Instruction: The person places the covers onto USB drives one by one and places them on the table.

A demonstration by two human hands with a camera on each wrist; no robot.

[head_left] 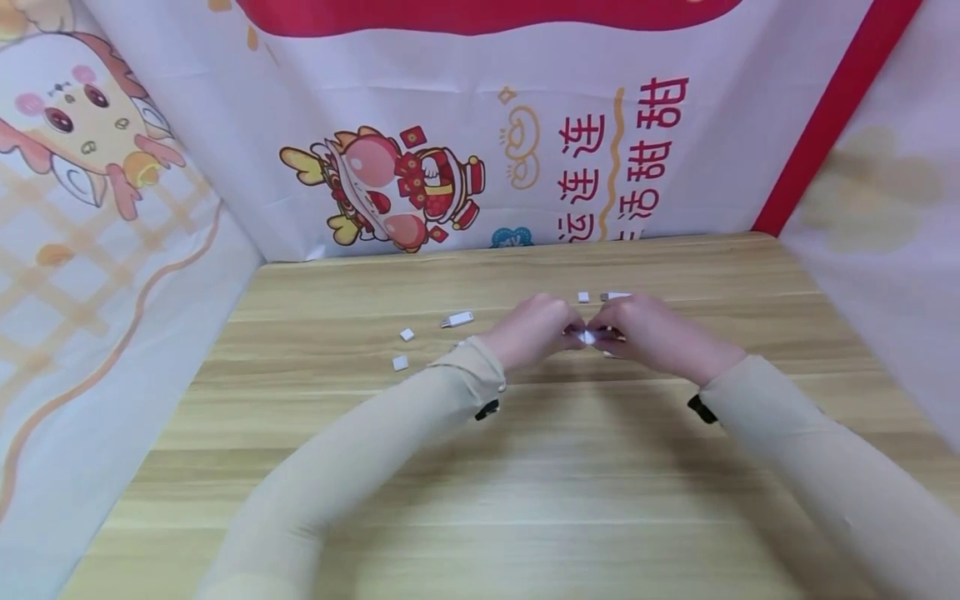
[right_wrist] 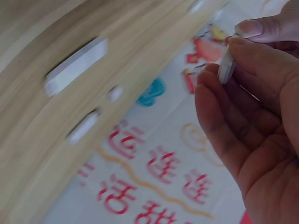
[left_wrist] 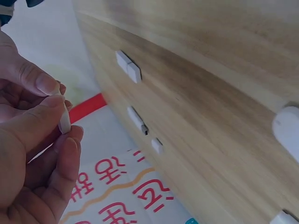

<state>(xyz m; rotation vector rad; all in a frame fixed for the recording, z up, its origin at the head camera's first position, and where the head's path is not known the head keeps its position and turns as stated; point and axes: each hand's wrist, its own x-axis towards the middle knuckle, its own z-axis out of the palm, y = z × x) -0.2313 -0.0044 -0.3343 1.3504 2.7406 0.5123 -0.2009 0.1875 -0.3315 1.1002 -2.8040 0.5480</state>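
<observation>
Above the table, both hands meet fingertip to fingertip around a small white USB flash drive (head_left: 587,337). My left hand (head_left: 534,332) pinches it from the left, and my right hand (head_left: 647,332) pinches it from the right. Most of the drive (left_wrist: 65,122) is covered by thumbs and fingers, so I cannot tell whether its cap is on. Behind the right hand lies an uncapped white flash drive (head_left: 617,296), its metal plug pointing left. Beside that is a small white cap (head_left: 583,297). A closed white flash drive (left_wrist: 128,66) rests below the right hand, mostly hidden in the head view.
Left of the hands, another uncapped flash drive (head_left: 458,319) lies on the wooden table (head_left: 480,517), with two small white caps (head_left: 407,334) (head_left: 400,362) further left. A printed cloth (head_left: 450,92) hangs along the table's back edge, and more cloth stands at both sides.
</observation>
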